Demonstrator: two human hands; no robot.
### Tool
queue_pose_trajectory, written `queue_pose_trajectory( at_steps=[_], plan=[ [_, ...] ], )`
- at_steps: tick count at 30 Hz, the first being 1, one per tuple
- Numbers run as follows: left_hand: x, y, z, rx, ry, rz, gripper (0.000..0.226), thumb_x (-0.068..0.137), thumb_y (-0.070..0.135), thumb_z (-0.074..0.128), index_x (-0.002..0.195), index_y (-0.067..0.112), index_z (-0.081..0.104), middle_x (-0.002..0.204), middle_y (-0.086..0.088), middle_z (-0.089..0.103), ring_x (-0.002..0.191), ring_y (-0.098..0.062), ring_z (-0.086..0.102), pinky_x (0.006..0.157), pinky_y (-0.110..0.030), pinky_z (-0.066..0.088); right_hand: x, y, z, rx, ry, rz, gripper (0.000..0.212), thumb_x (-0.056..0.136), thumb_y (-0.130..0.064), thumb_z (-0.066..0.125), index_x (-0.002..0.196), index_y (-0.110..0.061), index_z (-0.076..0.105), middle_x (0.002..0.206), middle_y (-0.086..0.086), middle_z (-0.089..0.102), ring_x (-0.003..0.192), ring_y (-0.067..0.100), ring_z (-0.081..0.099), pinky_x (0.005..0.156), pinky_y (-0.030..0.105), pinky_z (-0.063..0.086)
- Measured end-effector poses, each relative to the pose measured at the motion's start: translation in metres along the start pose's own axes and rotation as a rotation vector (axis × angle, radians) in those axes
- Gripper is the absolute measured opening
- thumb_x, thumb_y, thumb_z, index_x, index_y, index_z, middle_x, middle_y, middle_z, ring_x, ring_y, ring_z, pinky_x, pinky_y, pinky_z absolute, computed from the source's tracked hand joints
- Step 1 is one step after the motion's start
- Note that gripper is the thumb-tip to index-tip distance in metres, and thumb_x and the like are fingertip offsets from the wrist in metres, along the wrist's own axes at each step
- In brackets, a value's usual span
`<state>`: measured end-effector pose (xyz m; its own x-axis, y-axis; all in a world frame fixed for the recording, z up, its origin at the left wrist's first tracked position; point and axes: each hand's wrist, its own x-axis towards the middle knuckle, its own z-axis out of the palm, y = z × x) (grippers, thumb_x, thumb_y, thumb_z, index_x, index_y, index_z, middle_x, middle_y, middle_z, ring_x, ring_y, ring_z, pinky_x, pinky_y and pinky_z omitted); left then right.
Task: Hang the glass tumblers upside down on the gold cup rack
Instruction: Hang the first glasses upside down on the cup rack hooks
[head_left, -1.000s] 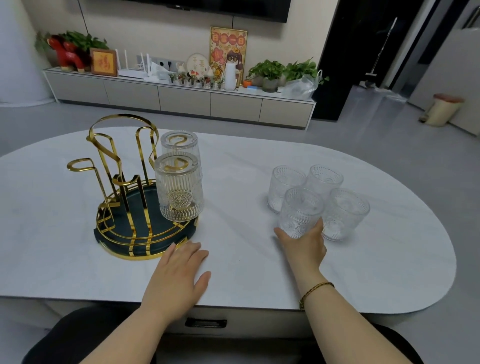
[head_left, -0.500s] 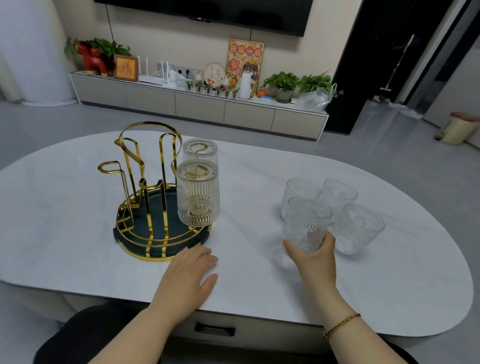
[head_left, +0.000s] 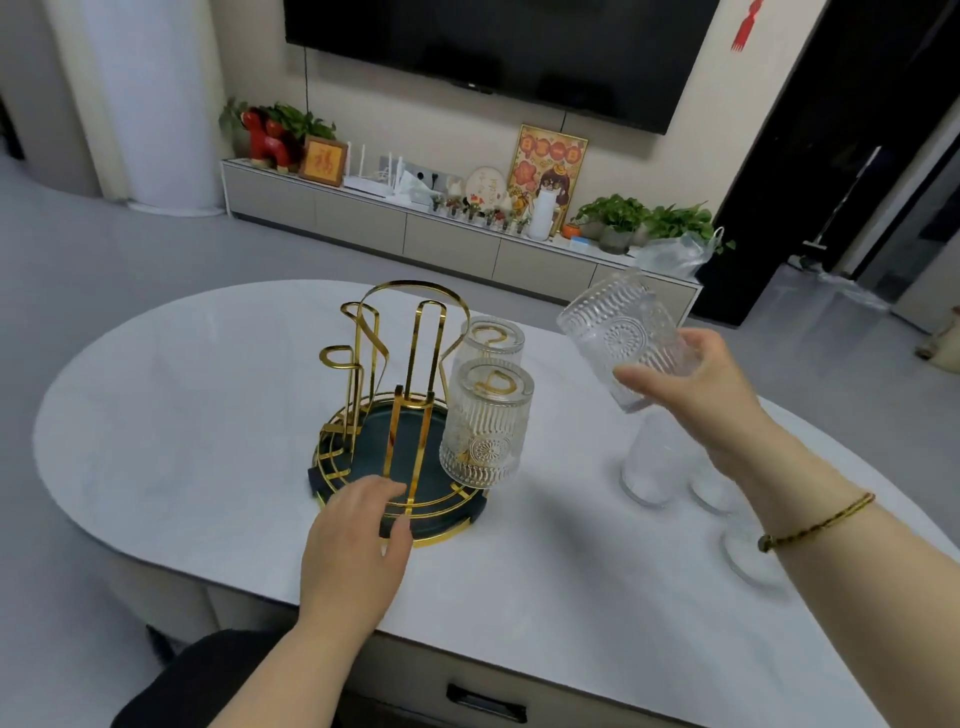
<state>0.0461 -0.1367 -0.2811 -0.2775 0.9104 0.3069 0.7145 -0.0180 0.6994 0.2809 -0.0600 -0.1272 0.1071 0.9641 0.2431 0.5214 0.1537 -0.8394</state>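
Tumblers on the gold cup rack (head_left: 410, 395) number two: one (head_left: 487, 426) hangs mouth down on a near prong, a second (head_left: 491, 339) sits behind it, half hidden. The rack stands on a dark round tray (head_left: 374, 457) toward the counter's (head_left: 208, 415) near edge. The right hand (head_left: 696, 384) grips a third ribbed tumbler (head_left: 623, 332), tilted in the air above the counter's right side, clear of the rack. Beneath that forearm more glasses (head_left: 649, 467) stand on the counter, blurred and partly covered, so their count is unclear. The left hand (head_left: 358, 545) lies open, fingers spread, its fingertips (head_left: 384, 488) over the tray's near rim; whether they touch it I cannot tell. No readable writing shows on glass or rack.
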Motion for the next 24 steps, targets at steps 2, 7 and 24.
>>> queue_pose_trajectory(
  at_steps=[2,7,24],
  plan=[
    [0.006,-0.009,0.000,0.031,-0.049,-0.048,0.029,0.091,0.017,0.048,0.120,0.012,0.054,0.140,-0.009,0.044,0.132,-0.024,0.032,0.105,-0.040,0.032,0.015,-0.021,0.006,-0.097,-0.011,-0.049,0.074,0.064,-0.034,0.074,0.123,-0.014,0.034,0.114,0.001,0.048,0.086,0.010,0.046,0.062,0.011,0.038],
    [0.012,-0.023,0.002,0.029,-0.183,-0.059,0.033,0.094,0.026,0.041,0.126,0.018,0.046,0.150,-0.002,0.027,0.141,-0.017,0.011,0.113,-0.037,0.019,0.051,-0.066,0.031,-0.262,-0.088,-0.124,0.081,0.062,-0.036,0.075,0.127,-0.012,0.031,0.134,0.011,0.043,0.098,0.015,0.040,0.075,0.026,0.036],
    [0.022,-0.044,-0.009,0.114,-0.352,-0.012,0.048,0.093,0.046,0.030,0.138,0.032,0.021,0.153,0.011,0.013,0.141,-0.010,-0.003,0.115,-0.033,0.011,0.114,-0.109,0.122,-0.493,-0.342,-0.310,0.081,0.063,-0.036,0.073,0.130,-0.013,0.034,0.140,0.010,0.039,0.124,0.025,0.038,0.100,0.037,0.034]
  ],
)
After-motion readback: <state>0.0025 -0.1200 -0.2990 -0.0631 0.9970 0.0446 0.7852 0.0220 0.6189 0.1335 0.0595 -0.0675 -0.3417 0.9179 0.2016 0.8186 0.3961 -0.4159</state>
